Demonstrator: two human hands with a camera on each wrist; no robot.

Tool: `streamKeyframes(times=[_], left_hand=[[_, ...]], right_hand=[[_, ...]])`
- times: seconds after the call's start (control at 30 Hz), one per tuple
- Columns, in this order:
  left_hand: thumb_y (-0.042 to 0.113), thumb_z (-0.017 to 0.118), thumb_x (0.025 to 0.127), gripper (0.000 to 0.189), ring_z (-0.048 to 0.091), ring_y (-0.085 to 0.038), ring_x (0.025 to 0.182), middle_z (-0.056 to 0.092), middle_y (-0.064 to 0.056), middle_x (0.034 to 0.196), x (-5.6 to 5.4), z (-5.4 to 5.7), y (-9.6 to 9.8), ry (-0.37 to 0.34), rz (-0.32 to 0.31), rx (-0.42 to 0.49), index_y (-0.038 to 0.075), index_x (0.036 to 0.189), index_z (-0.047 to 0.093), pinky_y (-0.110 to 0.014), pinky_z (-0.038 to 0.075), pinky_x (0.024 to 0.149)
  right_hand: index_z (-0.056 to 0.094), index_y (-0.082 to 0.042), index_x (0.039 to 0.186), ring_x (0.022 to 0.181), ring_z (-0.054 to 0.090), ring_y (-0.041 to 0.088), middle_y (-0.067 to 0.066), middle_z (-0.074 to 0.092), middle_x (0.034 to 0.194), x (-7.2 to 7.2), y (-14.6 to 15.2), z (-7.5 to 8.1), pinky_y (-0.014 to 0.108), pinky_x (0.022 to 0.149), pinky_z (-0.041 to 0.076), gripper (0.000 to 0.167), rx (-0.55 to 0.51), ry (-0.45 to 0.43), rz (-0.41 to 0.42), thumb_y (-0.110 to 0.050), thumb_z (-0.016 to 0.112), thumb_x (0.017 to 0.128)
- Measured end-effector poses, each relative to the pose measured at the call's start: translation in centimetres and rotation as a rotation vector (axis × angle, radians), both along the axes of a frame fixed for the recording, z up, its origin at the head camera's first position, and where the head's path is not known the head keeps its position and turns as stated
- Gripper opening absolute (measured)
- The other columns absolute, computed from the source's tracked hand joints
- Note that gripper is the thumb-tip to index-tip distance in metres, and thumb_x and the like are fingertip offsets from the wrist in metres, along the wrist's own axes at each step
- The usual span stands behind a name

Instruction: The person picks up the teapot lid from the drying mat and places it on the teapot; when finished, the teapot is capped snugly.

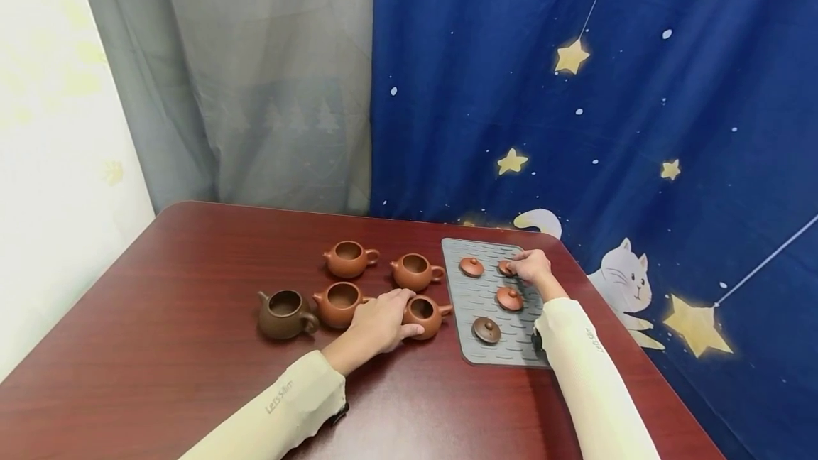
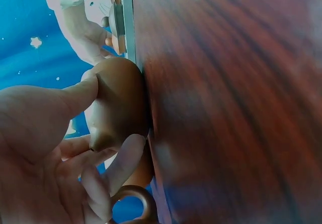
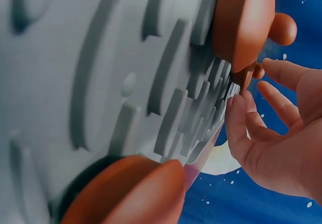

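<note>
My left hand [image 1: 381,319] grips a small reddish-brown clay teapot [image 1: 427,315] without a lid, thumb and fingers on opposite sides of its body. Up close in the left wrist view, the teapot [image 2: 123,103] shows its spout among the fingers. My right hand [image 1: 534,265] reaches over the far right of a grey ridged mat [image 1: 463,304], fingertips pinching a small orange-brown teapot lid [image 1: 505,267]. Seen from the right wrist, the fingers [image 3: 283,73] close about that lid [image 3: 243,77], partly hidden behind a nearer lid [image 3: 241,22].
More lidless teapots stand left of the mat: two at the back [image 1: 348,261] [image 1: 412,274], one beside my left hand [image 1: 339,307] and a dark brown one [image 1: 281,318]. Other lids [image 1: 471,267] [image 1: 510,298] [image 1: 487,330] lie on the mat. A curtain [image 1: 447,126] hangs behind the table [image 1: 192,304].
</note>
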State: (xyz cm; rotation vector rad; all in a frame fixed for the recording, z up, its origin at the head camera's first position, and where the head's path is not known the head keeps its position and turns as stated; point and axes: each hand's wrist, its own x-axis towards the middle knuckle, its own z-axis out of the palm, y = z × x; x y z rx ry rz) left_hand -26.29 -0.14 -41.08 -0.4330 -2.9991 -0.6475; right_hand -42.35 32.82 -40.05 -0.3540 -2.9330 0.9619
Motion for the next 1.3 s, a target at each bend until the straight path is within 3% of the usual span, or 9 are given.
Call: streamKeyframes(times=[0.33,0.63,0.77,0.93,1.3], left_hand=[[0.051,0.074,0.084,0.056,0.065,-0.027,0.108,0.062,0.000,0.128,0.0,0.1,0.1,0.036,-0.030,-0.014,0.019,0.127,0.058,-0.049,0.051,0.077],[0.053,0.074,0.082,0.057,0.066,-0.028,0.105,0.063,0.001,0.129,-0.3,-0.3,0.0,0.043,-0.024,-0.006,0.020,0.125,0.059,-0.049,0.052,0.075],[0.053,0.075,0.081,0.057,0.066,-0.027,0.104,0.064,0.002,0.127,-0.3,-0.3,-0.1,0.056,-0.023,-0.004,0.020,0.124,0.059,-0.048,0.052,0.076],[0.052,0.076,0.080,0.055,0.067,-0.026,0.102,0.065,0.002,0.124,-0.3,-0.1,-0.1,0.060,-0.023,-0.006,0.019,0.121,0.059,-0.047,0.052,0.076],[0.051,0.076,0.081,0.053,0.067,-0.025,0.100,0.065,0.001,0.121,-0.3,-0.2,-0.2,0.070,-0.041,-0.003,0.018,0.119,0.059,-0.046,0.052,0.075]], right_hand=[[0.076,-0.001,0.103,0.103,0.052,0.032,0.020,0.064,0.122,0.0,0.1,0.0,0.028,0.056,0.044,0.021,0.040,0.014,0.017,-0.016,0.072,0.090],[0.074,-0.002,0.102,0.079,0.051,0.023,0.016,0.066,0.112,0.1,0.7,0.1,0.028,0.050,0.042,0.021,-0.006,0.011,-0.013,-0.018,0.073,0.090],[0.074,-0.002,0.100,0.087,0.053,0.023,0.015,0.069,0.108,0.7,0.4,0.5,0.028,0.056,0.044,0.020,-0.014,0.046,0.010,-0.019,0.073,0.090],[0.074,-0.002,0.090,0.086,0.055,0.024,0.011,0.070,0.091,1.5,-0.3,1.5,0.031,0.063,0.044,0.016,-0.002,0.123,0.072,-0.018,0.073,0.089],[0.074,-0.003,0.095,0.092,0.062,0.027,0.012,0.073,0.097,2.5,-2.5,2.4,0.041,0.078,0.050,0.019,-0.028,0.190,0.154,-0.020,0.072,0.089]])
